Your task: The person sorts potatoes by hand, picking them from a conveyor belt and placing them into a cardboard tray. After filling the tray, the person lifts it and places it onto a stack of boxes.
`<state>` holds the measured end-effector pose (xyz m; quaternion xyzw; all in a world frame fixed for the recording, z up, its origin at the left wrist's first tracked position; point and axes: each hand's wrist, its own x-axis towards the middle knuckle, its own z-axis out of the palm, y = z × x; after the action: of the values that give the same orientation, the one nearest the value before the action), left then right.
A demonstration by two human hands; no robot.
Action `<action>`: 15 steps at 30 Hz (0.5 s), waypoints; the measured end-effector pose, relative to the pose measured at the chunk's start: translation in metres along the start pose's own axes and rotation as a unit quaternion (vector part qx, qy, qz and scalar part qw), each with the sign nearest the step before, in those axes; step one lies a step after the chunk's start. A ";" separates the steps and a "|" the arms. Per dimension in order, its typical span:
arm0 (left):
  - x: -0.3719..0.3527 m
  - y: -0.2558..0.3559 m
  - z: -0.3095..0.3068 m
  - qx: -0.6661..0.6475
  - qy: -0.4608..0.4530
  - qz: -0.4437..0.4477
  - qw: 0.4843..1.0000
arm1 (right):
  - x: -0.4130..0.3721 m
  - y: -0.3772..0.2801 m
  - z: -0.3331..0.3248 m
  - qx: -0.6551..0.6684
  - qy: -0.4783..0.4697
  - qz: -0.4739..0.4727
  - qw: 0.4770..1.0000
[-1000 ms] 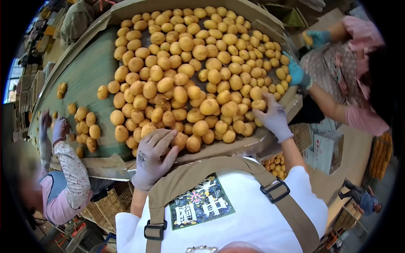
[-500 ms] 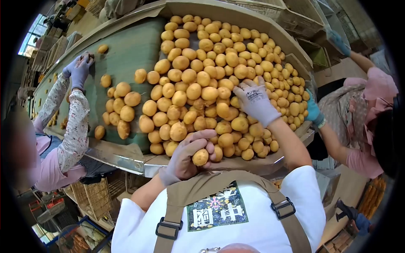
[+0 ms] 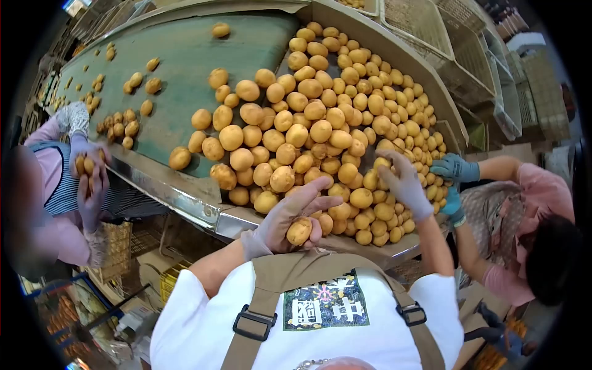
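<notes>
A large heap of yellow-brown potatoes [image 3: 320, 131] covers the near end of the sorting table. My left hand [image 3: 290, 216], in a pale lilac glove, is palm up at the table's front edge. One potato [image 3: 300, 231] rests in that palm, with the thumb and fingers partly around it. Over the right part of the heap is my right hand [image 3: 408, 185], gloved alike. Its thumb and fingers curve around a potato [image 3: 382, 164] at the fingertips; the far side of this grip is partly hidden.
A green conveyor belt [image 3: 185, 68] carries scattered potatoes on the left. A co-worker [image 3: 52, 179] there holds several potatoes. At the right, another co-worker in pink [image 3: 542, 197] has blue-gloved hands [image 3: 455, 168] at the heap's edge. Plastic crates [image 3: 416, 24] stand behind the metal rim.
My view has turned left, showing more belt. My right hand has drawn back from the heap, fingers now curved. The left hand's fingers have spread around its potato. The left co-worker now holds potatoes.
</notes>
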<state>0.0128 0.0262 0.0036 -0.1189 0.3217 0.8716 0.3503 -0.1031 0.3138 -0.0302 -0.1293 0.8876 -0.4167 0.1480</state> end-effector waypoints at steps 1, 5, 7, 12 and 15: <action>0.002 0.000 0.001 0.016 0.008 -0.004 1.000 | -0.007 -0.030 0.005 0.134 0.010 -0.017 0.991; 0.006 -0.005 -0.013 -0.132 -0.109 -0.022 0.985 | 0.017 -0.073 0.039 -0.047 -0.007 -0.208 0.977; 0.001 0.000 -0.012 -0.090 -0.120 0.043 0.988 | 0.039 -0.059 0.070 -0.336 -0.011 -0.220 0.916; 0.003 0.001 -0.025 -0.207 -0.076 0.089 0.971 | 0.059 -0.049 0.093 -0.267 0.045 -0.304 0.913; 0.003 0.002 -0.027 -0.237 -0.062 0.112 0.963 | 0.060 -0.086 0.015 -0.475 -0.060 -0.345 0.807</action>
<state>0.0089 0.0093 -0.0176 -0.1077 0.0951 0.9621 0.2317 -0.1435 0.2285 0.0185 -0.5055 0.8612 0.0423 -0.0325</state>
